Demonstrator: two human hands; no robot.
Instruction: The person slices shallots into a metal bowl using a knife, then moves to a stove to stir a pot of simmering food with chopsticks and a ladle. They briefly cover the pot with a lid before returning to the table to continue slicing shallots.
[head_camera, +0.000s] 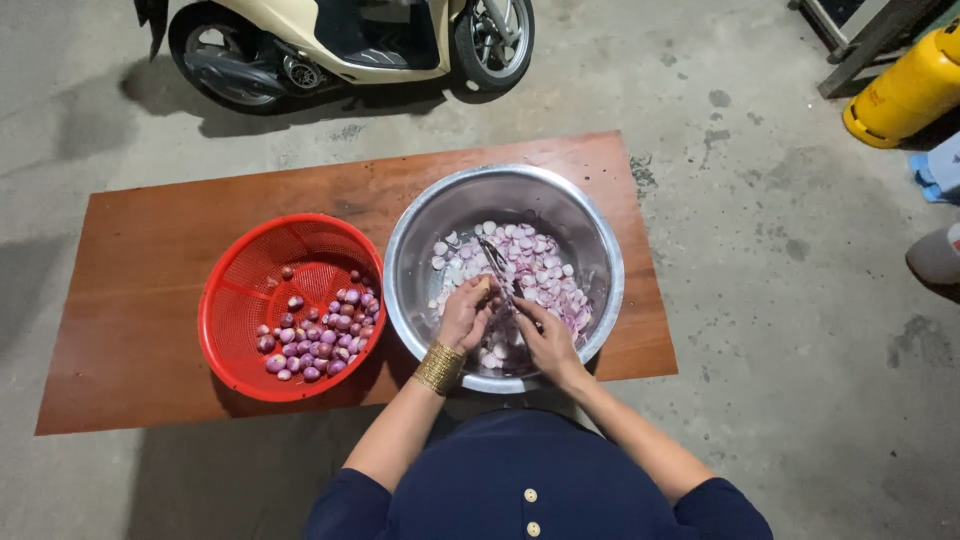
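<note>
Shallot (482, 290) pinched in left hand (464, 315) over steel bowl (603, 245); right hand (545, 340) grips knife (497, 268), blade pointing away, touching the shallot's right side.

top: navy, short sleeves | two cream buttons | gold cuff bracelet (439, 367), left wrist

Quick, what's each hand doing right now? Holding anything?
Left hand: closed on a small shallot over the steel bowl.
Right hand: closed on the handle of a knife, blade pointing into the bowl.
</note>
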